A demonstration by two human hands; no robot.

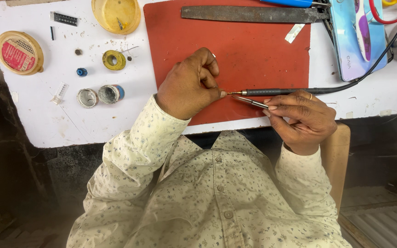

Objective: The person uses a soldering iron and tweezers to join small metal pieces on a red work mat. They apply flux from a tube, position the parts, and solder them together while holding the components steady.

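While left hand (190, 85) pinches something tiny, right hand (302, 120) grips tweezers (250, 101) — soldering iron (290, 91) alongside, red mat (244, 55) beneath.

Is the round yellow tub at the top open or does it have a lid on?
Open. The round yellow tub has no lid on it: you look straight down inside, at its yellowish bottom and a small dark bit lying there.

I see bare red mat (253, 50) ahead of both hands, metal file (253, 14) barring its far edge, phone (357, 41) and black cable (373, 64) crowding the right, solder spools (101, 94) and round tins (20, 52) scattered over the left of the table (47, 119)
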